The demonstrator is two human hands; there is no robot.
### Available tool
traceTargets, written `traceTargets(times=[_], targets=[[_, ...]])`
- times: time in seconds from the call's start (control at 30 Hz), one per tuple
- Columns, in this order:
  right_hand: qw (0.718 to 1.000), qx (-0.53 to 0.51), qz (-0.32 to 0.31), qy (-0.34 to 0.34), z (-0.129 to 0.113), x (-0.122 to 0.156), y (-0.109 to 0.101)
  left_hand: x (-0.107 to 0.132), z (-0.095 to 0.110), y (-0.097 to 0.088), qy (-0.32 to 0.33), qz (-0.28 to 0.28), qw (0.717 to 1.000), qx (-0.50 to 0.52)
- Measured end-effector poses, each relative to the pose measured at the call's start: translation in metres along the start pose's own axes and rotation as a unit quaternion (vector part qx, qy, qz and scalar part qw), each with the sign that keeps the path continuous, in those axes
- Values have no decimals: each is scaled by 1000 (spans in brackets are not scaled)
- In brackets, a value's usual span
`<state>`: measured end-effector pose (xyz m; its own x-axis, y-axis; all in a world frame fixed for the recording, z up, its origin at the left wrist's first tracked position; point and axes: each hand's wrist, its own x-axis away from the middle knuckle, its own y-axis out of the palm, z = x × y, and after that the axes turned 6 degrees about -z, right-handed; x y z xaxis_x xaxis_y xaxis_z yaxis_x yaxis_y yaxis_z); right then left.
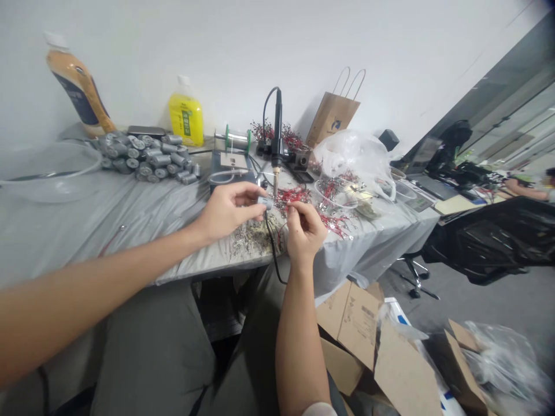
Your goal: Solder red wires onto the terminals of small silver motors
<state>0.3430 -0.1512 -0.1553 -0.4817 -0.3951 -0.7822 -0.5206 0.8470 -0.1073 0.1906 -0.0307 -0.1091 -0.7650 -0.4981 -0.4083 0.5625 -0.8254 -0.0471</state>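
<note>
My left hand [232,209] pinches a small grey cylindrical motor [265,202] between thumb and fingers, its end turned toward the soldering iron. The soldering iron [277,136] is held upright, tip down, just above and between my hands. On the right, my right hand [304,228] has thumb and forefinger pressed together on what looks like a thin wire, close to the iron's tip; its far end is hard to make out. Behind that hand lie red wires [297,195] in a tangled heap. Solder crumbs and scraps [254,238] cover the table edge below the motor.
Grey motors [151,156] are piled at the back left beside a clear plastic bowl [52,190]. A solder spool [234,138], a yellow bottle [186,115], a paper bag [333,115] and a plastic bag [355,156] stand along the wall. Cardboard boxes [359,323] lie on the floor.
</note>
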Motion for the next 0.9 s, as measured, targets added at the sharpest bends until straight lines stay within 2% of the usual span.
traceTargets(times=[0.23,0.53,0.9], targets=[[1000,18,1,7,0,0,0,0,-2,0,-2,2,1000,5],[1000,-8,4,-12,1,0,0,0,-3,0,2,-2,1000,21],[1000,-8,1,-9,1,0,0,0,-3,-1,9,-4,1000,-7]])
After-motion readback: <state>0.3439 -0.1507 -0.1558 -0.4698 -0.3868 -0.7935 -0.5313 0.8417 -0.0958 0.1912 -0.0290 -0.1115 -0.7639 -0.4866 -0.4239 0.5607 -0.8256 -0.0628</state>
